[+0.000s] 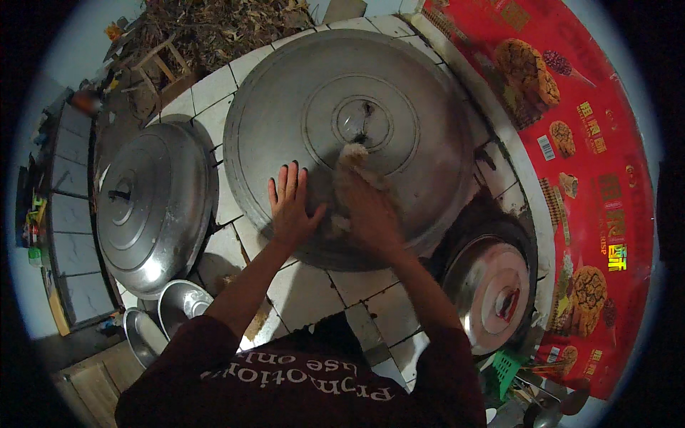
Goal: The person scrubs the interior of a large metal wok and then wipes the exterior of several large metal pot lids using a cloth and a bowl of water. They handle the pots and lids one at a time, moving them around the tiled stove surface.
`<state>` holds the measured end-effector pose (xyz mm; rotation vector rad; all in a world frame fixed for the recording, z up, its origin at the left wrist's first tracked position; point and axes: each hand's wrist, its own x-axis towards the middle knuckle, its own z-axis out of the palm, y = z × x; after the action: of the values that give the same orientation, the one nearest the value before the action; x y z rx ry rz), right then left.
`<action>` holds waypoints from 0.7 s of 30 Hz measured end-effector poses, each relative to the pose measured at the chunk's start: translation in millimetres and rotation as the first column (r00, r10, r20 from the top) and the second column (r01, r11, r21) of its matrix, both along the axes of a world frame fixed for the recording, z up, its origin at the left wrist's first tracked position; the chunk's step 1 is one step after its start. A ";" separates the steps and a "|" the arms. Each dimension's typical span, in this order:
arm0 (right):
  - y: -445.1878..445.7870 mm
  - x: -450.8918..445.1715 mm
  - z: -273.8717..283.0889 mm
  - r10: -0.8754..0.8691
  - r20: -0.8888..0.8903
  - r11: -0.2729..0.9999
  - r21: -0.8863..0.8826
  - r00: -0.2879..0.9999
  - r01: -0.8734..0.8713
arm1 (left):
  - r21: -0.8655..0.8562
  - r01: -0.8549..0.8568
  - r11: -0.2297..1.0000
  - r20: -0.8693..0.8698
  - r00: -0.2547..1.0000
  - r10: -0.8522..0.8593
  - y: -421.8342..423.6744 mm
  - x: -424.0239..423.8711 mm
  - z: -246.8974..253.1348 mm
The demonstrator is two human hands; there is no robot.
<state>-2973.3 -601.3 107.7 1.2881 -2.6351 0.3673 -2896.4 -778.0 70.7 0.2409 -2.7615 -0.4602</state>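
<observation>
A very large round metal lid (267, 123), dull grey with raised rings and a small handle at its centre, lies on the tiled stove top before me. My left hand (293, 214) rests flat on its near part, fingers spread and holding nothing. Just to the right, my right hand (372, 214) presses a fuzzy beige cloth or scrubbing pad (354, 154) onto the lid. Most of this pad is hidden under the hand, and its exact kind is blurred. The pad's far end lies just below the lid's handle (366, 112).
Another domed lid (160, 214) stands at the left, with metal basins (184, 302) below it. A smaller lidded pot (489, 299) sits at the right, near a green slotted utensil (504, 372). Red printed sheeting (535, 134) lines the right wall. Dry leaves (230, 32) lie beyond the stove.
</observation>
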 end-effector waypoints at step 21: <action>73.9 -109.0 -24.2 -0.411 0.206 0.860 -0.235 0.888 0.453 | -0.014 0.047 0.999 0.017 0.999 -0.047 -5.1 2.4 -9.2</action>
<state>-3082.4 -527.4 83.6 0.5744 -2.7620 0.7476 -2894.0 -783.1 61.5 0.1776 -2.7914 -0.4523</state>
